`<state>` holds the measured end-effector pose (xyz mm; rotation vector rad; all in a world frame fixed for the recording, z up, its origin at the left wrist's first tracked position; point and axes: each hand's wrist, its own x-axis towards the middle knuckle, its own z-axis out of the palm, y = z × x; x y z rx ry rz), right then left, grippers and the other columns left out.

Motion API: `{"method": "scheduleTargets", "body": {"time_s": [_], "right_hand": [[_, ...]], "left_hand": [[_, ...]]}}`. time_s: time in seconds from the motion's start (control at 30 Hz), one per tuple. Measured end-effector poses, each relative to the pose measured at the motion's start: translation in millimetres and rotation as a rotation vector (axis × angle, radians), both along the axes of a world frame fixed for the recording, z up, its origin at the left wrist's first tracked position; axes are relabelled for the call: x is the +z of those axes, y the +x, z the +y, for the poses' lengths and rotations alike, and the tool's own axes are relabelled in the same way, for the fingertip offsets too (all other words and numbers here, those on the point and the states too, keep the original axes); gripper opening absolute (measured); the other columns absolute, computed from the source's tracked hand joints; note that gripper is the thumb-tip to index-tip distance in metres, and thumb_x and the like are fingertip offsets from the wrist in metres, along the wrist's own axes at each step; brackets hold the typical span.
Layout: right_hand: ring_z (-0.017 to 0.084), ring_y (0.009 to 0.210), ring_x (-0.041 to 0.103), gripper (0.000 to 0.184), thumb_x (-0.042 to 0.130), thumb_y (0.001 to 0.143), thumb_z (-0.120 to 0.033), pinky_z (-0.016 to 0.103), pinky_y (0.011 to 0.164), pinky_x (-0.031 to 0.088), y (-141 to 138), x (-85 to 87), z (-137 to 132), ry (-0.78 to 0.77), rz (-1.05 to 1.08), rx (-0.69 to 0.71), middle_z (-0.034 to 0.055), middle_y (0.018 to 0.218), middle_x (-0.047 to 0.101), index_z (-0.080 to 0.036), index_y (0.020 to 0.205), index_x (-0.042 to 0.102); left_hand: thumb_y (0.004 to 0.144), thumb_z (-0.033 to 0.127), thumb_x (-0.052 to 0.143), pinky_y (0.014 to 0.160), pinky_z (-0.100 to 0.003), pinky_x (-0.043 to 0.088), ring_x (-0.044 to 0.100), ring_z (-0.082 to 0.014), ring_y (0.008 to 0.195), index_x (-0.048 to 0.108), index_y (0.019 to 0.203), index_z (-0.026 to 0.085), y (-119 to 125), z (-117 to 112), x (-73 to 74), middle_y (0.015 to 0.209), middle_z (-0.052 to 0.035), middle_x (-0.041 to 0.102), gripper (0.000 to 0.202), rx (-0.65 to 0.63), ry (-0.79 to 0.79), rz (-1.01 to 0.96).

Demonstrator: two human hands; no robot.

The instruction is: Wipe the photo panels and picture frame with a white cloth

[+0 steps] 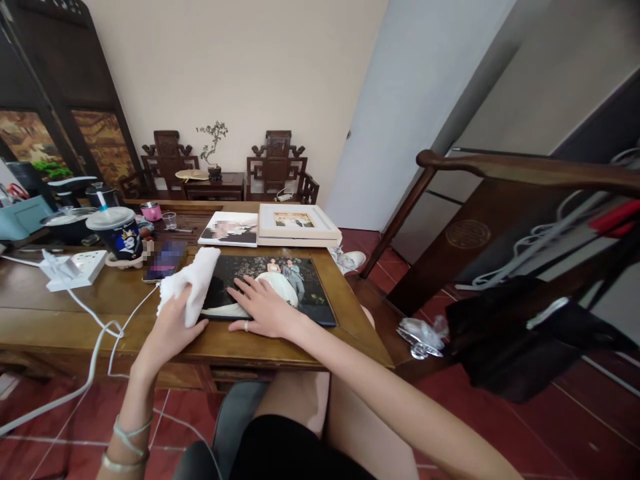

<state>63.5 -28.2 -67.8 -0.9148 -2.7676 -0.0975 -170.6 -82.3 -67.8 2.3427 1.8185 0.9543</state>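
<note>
A dark wedding photo panel [313, 300] lies flat at the front right of the wooden desk [367, 333]; it shows two people in wedding dress and grey suit. My right hand [265, 308] rests spread over the panel's lower middle, a ring on one finger. At the panel's left end my left hand [173, 327] grips a white cloth [200, 277], which is bunched up and covers part of that end. The fingertips of the left hand are hidden by the cloth.
Behind the panel lie a white-framed picture [320, 223] and a flat photo book [227, 230]. To the left are a phone [165, 260], a lidded cup [117, 230] and a power strip [85, 270] with trailing white cables. A wooden chair [465, 233] stands at right.
</note>
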Motion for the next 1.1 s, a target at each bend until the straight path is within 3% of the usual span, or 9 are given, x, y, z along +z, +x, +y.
{"method": "scheduleTargets", "body": {"time_s": [0.13,0.33,0.47,0.6,0.67,0.77,0.87,1.0,1.1], "right_hand": [[0.044,0.137,0.037,0.075,0.037,0.093,-0.062,0.060,0.105,0.036,-18,-4.2,5,0.106,-0.074,-0.002,0.0262,0.148,0.040,-0.009,0.146,0.039],[0.042,0.124,0.054,0.051,0.036,0.100,-0.034,0.066,0.091,0.045,-25,-3.5,-3,0.270,-0.202,0.064,0.0284,0.140,0.049,-0.023,0.149,0.032],[0.040,0.117,0.061,0.052,0.035,0.099,-0.017,0.065,0.085,0.050,-21,-1.2,-8,0.337,-0.227,0.094,0.0266,0.135,0.055,-0.030,0.149,0.031],[0.036,0.113,0.064,0.056,0.041,0.099,-0.017,0.065,0.085,0.051,-7,-2.6,-13,0.387,-0.120,0.149,0.0189,0.134,0.058,-0.044,0.146,0.029],[0.034,0.112,0.064,0.051,0.042,0.099,-0.020,0.065,0.084,0.051,2,-1.3,-15,0.421,-0.103,0.199,0.0160,0.134,0.059,-0.048,0.141,0.035],[0.034,0.110,0.065,0.033,0.041,0.100,-0.024,0.061,0.081,0.054,14,5.2,-16,0.437,-0.147,0.248,0.0167,0.130,0.061,-0.039,0.128,0.051],[0.034,0.111,0.065,0.027,0.044,0.099,-0.024,0.058,0.080,0.055,21,12.4,-17,0.415,-0.159,0.258,0.0178,0.130,0.061,-0.035,0.121,0.056],[0.032,0.111,0.065,0.035,0.045,0.098,-0.022,0.053,0.081,0.056,25,16.4,-24,0.437,-0.194,0.217,0.0140,0.130,0.060,-0.041,0.126,0.053],[0.028,0.112,0.064,0.051,0.040,0.099,-0.016,0.050,0.085,0.056,31,20.6,-27,0.458,-0.113,0.200,0.0107,0.129,0.061,-0.047,0.139,0.040]], "left_hand": [[0.075,0.040,0.060,0.099,-0.043,0.047,0.059,-0.0335,0.115,0.050,0.132,0.011,-6,-3,-4.4,0.127,-0.0158,0.062,0.064,0.060,0.031,-0.104],[0.075,0.043,0.062,0.093,-0.040,0.050,0.063,-0.0318,0.106,0.053,0.128,0.010,-7,-6,-4.8,0.120,-0.0140,0.066,0.062,0.096,0.028,-0.241],[0.079,0.045,0.060,0.096,-0.041,0.048,0.062,-0.0318,0.110,0.057,0.123,0.011,-9,-6,-7.0,0.119,-0.0136,0.067,0.055,0.129,0.089,-0.351],[0.079,0.046,0.061,0.098,-0.041,0.048,0.062,-0.0318,0.110,0.058,0.123,0.013,-11,-7,-9.7,0.118,-0.0118,0.068,0.055,0.189,0.151,-0.451],[0.079,0.047,0.062,0.099,-0.041,0.047,0.062,-0.0319,0.111,0.060,0.119,0.013,-11,-7,-10.0,0.117,-0.0114,0.068,0.052,0.218,0.160,-0.475],[0.078,0.047,0.062,0.100,-0.041,0.047,0.061,-0.0317,0.111,0.062,0.117,0.013,-10,-6,-10.0,0.118,-0.0114,0.068,0.052,0.229,0.163,-0.484],[0.079,0.048,0.062,0.099,-0.041,0.046,0.061,-0.0318,0.111,0.060,0.120,0.012,-10,-6,-10.5,0.119,-0.0130,0.067,0.054,0.224,0.180,-0.473],[0.080,0.047,0.061,0.097,-0.040,0.048,0.062,-0.0305,0.108,0.060,0.120,0.012,-8,-7,-10.3,0.115,-0.0120,0.068,0.053,0.222,0.183,-0.459],[0.083,0.049,0.060,0.095,-0.037,0.049,0.063,-0.0291,0.106,0.060,0.120,0.012,-6,-8,-9.2,0.113,-0.0111,0.069,0.052,0.243,0.185,-0.454]]}}
